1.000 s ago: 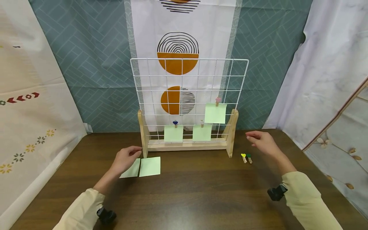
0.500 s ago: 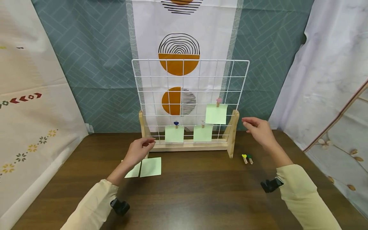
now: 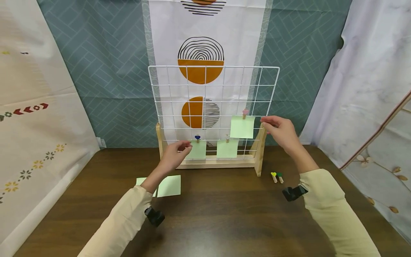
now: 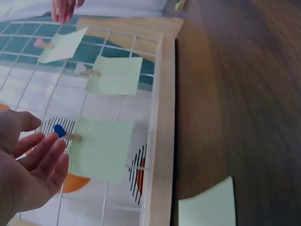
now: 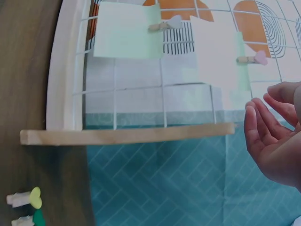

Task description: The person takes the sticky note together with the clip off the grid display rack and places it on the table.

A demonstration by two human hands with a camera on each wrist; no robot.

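Blue-clipped note [image 3: 199, 151] by L hand [image 3: 174, 156], pink-clipped note [image 3: 242, 127] nr R hand [image 3: 283, 133], both hands empty, loosely bent

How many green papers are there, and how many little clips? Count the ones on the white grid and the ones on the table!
Hanging green papers on the white grid: 3
Loose green papers on the table: 2
Grid clips: 3
Table clips: 2
Total: 10 (5 papers, 5 clips)
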